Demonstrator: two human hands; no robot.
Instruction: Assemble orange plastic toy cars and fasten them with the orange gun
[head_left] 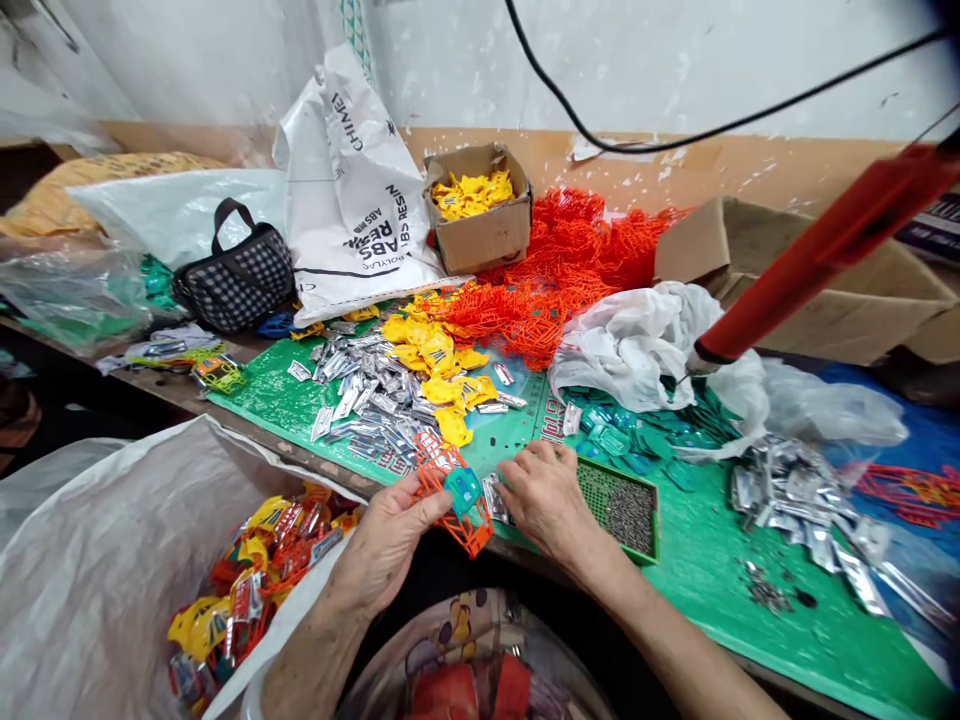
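Observation:
My left hand [401,525] pinches an orange lattice-like plastic frame [474,538] at the table's front edge. Lying against that frame is a teal plastic piece [463,490], with my left thumb on its side. Just to the right, my right hand [546,490] has its fingers bent and closed on a small silver plastic part [495,498]. Beside my right wrist sits a green tray [657,520] with many small screws [631,515]. Beyond my hands are heaps of silver parts [364,390] and yellow plastic parts [431,345].
A white sack [112,530] of assembled pieces stands left of my lap. A red power screwdriver [810,265] hangs at right above teal pieces [630,435]. Farther back are a cardboard box [484,240], an orange pile [517,310] and a checked bag [240,275].

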